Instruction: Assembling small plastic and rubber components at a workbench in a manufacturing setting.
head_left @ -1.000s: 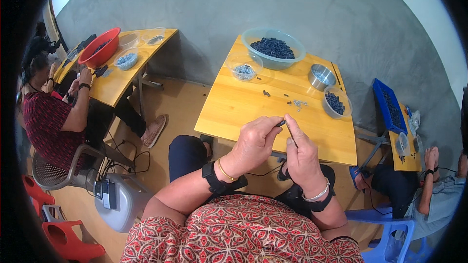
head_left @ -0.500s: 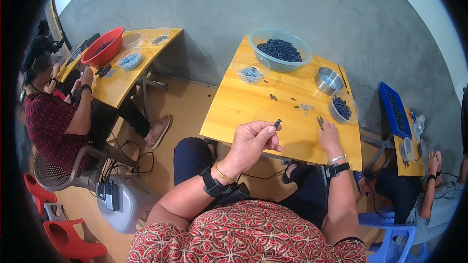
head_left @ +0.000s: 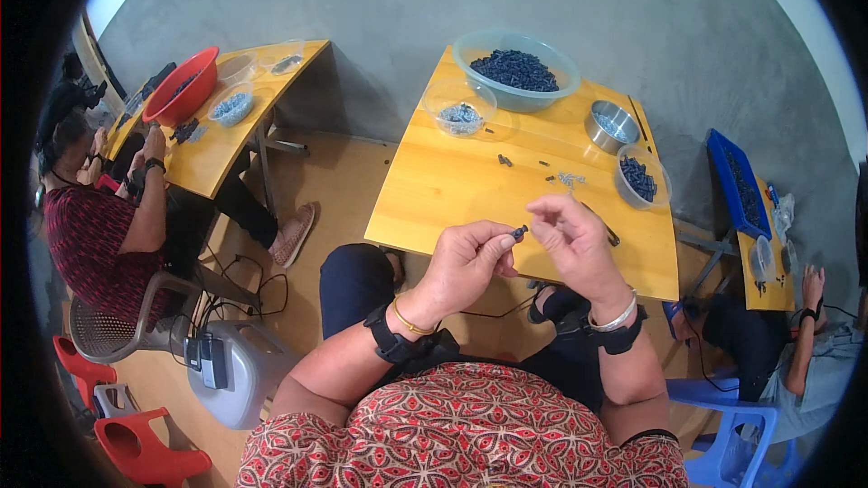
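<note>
My left hand point(head_left: 466, 262) pinches a small dark plastic part point(head_left: 519, 232) between thumb and forefinger, above the table's near edge. Close to the part on its right is my right hand point(head_left: 576, 244), fingers bent and apart, thumb and forefinger facing it. Whether they touch it, I cannot tell. A slim dark hand tool point(head_left: 612, 237) shows behind the right hand and looks to lie on the table, partly hidden. Beyond the hands, small silvery pieces point(head_left: 568, 180) and a few dark parts point(head_left: 504, 161) lie loose on the yellow wooden table point(head_left: 434, 208).
Along the table's back stand a large pale-blue basin point(head_left: 570, 81) of dark parts, a clear tub point(head_left: 459, 117) of silvery pieces, a steel bowl point(head_left: 611, 126) and a clear tub of dark parts point(head_left: 638, 179). People work at side tables, left point(head_left: 221, 158) and right point(head_left: 762, 298).
My right hand has come away from the tool on the table and moved left and nearer, up to the part. My left hand still holds the dark part in about the same place.
</note>
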Available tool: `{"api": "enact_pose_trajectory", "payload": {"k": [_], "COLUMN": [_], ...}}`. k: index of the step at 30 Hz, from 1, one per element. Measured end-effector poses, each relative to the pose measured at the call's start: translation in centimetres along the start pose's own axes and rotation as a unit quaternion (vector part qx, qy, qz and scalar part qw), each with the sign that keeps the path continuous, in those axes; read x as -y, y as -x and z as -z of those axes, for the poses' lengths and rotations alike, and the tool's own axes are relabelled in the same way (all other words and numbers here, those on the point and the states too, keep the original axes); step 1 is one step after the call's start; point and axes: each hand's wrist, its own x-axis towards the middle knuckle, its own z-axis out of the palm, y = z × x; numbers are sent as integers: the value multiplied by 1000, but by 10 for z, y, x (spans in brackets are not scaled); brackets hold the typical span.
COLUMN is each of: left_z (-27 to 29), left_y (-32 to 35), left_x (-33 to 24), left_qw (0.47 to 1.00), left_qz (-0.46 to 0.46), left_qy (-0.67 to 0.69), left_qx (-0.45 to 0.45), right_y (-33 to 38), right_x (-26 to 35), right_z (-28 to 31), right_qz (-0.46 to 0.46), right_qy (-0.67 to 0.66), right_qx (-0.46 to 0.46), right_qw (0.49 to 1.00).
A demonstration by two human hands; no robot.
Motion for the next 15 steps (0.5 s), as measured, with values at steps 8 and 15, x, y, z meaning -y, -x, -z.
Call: {"api": "enact_pose_trajectory", "payload": {"k": [8, 15], "left_z": [-1, 2], "left_y": [-9, -33], "left_x": [8, 45], "left_qw": [996, 987], "left_qz": [-25, 48], "left_qy": [52, 150], "left_qx": [-63, -42], "right_y": [10, 24], "right_x": [-22, -71], "right_z": [-20, -35], "right_qz": [5, -69], "right_qy": [-41, -127], "right_qx": [-5, -75], "right_qw": [999, 987]}}
